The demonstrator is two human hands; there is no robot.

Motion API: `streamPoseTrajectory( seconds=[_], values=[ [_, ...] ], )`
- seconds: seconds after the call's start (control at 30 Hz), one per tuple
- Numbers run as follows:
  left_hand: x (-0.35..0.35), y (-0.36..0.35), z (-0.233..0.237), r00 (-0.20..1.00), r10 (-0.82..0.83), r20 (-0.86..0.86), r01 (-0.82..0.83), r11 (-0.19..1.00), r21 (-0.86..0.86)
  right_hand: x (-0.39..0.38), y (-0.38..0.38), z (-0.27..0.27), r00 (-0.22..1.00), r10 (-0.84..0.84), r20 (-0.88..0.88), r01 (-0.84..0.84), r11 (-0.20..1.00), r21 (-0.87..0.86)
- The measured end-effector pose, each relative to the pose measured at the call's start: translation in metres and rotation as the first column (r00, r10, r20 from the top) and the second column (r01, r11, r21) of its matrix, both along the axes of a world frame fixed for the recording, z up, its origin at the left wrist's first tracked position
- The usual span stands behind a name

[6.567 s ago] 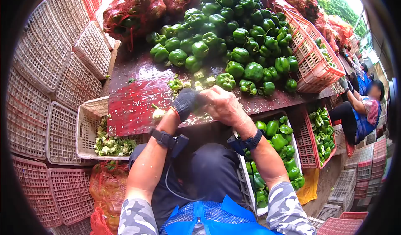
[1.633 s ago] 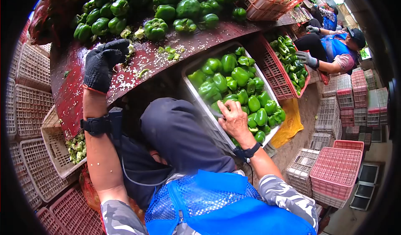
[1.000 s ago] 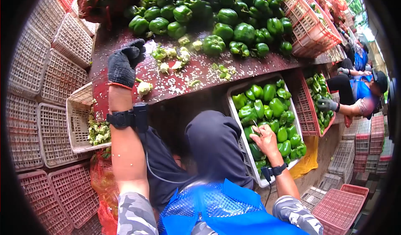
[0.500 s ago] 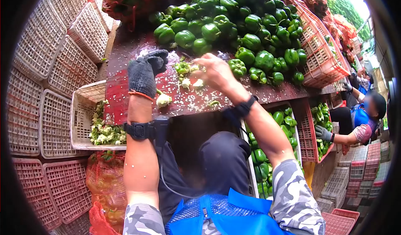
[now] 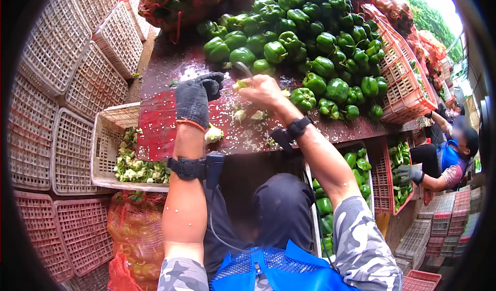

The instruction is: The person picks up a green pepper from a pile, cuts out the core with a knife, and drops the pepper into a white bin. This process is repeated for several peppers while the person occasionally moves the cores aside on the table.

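Peppers point(image 5: 289, 27) glossy, smooth; glove point(image 5: 192, 102) knitted cloth; crates point(image 5: 51, 48) matt plastic; tabletop point(image 5: 157, 128) perhaps painted metal, wet-shiny.

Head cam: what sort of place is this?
Probably a produce sorting or packing yard, maybe a wholesale market: a big heap of green peppers on a red table, stacked plastic crates alongside, and a co-worker handling peppers over another crate.

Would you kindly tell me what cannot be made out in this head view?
- Right hand: its fingers hide all but the tip of a thin tool.
- Left hand: glove's back faces camera; grip hidden.
- Crated peppers under table: mostly behind right arm.
- Co-worker: cut by lens edge.
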State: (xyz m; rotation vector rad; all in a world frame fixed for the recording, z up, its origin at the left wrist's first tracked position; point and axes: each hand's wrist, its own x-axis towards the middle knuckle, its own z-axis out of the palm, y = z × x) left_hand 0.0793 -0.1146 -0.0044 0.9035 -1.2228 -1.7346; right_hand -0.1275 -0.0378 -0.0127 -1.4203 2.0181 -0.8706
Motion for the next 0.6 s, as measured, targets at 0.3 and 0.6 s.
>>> streamPoseTrajectory(
  seconds=[0.3,0.6],
  values=[
    [-0.050,0.021,-0.011,0.768,0.183,0.614,0.429,0.564,-0.705,0.019,0.063,0.012,0.835,0.177,0.521,0.073,0.903,-0.423],
    [-0.066,0.047,-0.027,0.830,0.260,0.494,0.313,0.516,-0.798,0.035,0.107,0.039,0.993,0.028,0.116,0.033,0.868,-0.495]
  ],
)
